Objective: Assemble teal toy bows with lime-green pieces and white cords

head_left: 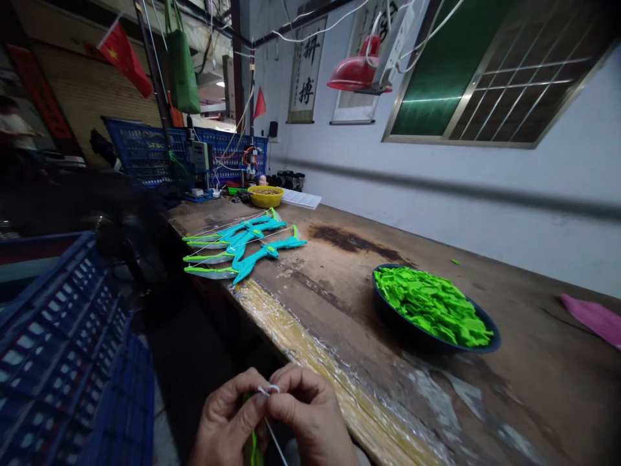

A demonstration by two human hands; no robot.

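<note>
My left hand (228, 421) and my right hand (310, 417) meet at the bottom of the view, off the near edge of the workbench (349, 304). Their fingertips pinch a thin white string (268, 390) that forms a small loop between them. A green toy part (253, 450) shows just below my left hand, mostly hidden. Further back on the bench lie several finished teal and green toy bows (242, 246) with white strings.
A dark round bowl (388, 310) holds many bright green plastic pieces (431, 304). A yellow bowl (265, 196) and white papers (301, 198) sit at the far end. Blue crates (63, 349) stand at my left. A pink sheet (594, 317) lies at the right.
</note>
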